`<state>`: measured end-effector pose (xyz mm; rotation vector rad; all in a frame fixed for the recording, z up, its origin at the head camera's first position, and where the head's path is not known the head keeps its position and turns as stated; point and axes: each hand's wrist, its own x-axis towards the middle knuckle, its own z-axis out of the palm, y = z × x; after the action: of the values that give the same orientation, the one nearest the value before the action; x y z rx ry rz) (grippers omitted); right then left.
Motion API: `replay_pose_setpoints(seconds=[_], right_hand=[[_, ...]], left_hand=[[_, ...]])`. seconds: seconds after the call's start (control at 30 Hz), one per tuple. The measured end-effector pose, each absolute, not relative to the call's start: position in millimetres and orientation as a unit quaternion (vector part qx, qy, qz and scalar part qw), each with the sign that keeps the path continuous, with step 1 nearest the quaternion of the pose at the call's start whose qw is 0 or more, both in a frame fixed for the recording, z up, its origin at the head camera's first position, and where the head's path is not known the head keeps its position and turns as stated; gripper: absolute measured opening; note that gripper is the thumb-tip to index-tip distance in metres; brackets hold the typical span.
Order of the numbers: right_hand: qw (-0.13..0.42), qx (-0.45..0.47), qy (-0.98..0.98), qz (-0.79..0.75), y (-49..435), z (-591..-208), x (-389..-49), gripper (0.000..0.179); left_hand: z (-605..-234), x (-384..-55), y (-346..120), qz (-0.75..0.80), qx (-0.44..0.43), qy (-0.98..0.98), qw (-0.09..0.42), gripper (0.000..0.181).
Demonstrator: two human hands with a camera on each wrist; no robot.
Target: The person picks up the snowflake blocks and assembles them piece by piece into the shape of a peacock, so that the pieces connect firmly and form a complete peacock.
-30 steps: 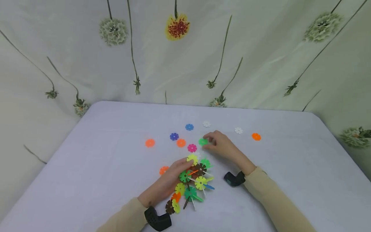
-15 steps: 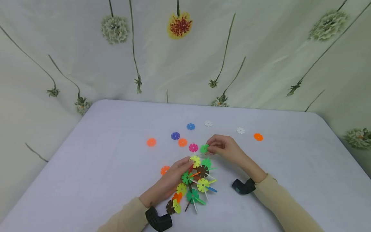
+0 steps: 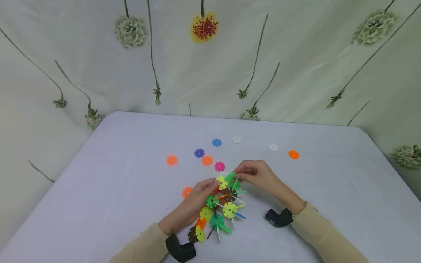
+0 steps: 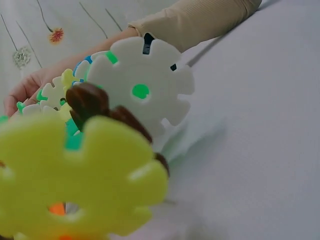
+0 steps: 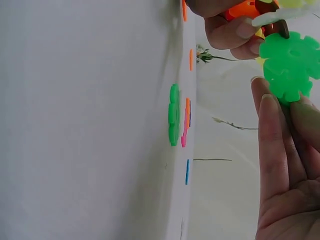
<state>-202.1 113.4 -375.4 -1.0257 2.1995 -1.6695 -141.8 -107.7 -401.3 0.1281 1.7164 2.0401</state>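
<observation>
My left hand (image 3: pixel 196 200) grips a cluster of interlocked plastic snowflake discs (image 3: pixel 229 210) in yellow, green, brown, orange and white, its thumb at a yellow disc near the top. Between thumb and fingers, my right hand (image 3: pixel 258 176) pinches a green snowflake disc (image 5: pixel 290 62) at the cluster's upper end. In the right wrist view this disc overlaps a pale disc (image 5: pixel 282 16) of the cluster, close to the left fingers (image 5: pixel 232 35). Up close in the left wrist view are a yellow disc (image 4: pixel 100 175) and a white disc (image 4: pixel 140 75) of the cluster.
Loose discs lie on the white table (image 3: pixel 115 204) beyond the hands: pink (image 3: pixel 219 167), dark blue (image 3: pixel 199 153), light blue (image 3: pixel 216 142), several orange (image 3: pixel 172 160) and white (image 3: pixel 273 147). A green disc (image 5: pixel 173 115) shows edge-on in the right wrist view. A flower-printed cloth (image 3: pixel 164 54) hangs behind.
My right hand has taken the green disc from the table and drawn it toward me, up to the top of the cluster. My left hand has kept its grip almost in place.
</observation>
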Motion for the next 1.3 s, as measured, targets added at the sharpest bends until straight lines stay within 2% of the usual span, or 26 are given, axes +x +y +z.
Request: replay_pose_setpoints(seconds=[0.4,0.5,0.93,1.3], right_hand=[[0.091,-0.355,0.690,-0.624,112.6,-383.8,-213.5,0.011],[0.106,-0.360,0.680,-0.630,110.7,-385.9,-214.5,0.012],[0.105,-0.338,0.687,-0.635,110.6,-387.7,-212.9,0.011],[0.104,-0.330,0.685,-0.641,111.7,-386.1,-211.1,0.011]], left_hand=[[-403.5,-144.0,-107.8,0.738,0.076,0.626,0.240,0.042],[-402.8,-143.1,-108.3,0.735,0.076,0.628,0.243,0.046],[-400.1,-143.0,-107.7,0.736,0.068,0.620,0.263,0.062],[-400.2,-142.2,-109.3,0.744,0.065,0.617,0.246,0.049]])
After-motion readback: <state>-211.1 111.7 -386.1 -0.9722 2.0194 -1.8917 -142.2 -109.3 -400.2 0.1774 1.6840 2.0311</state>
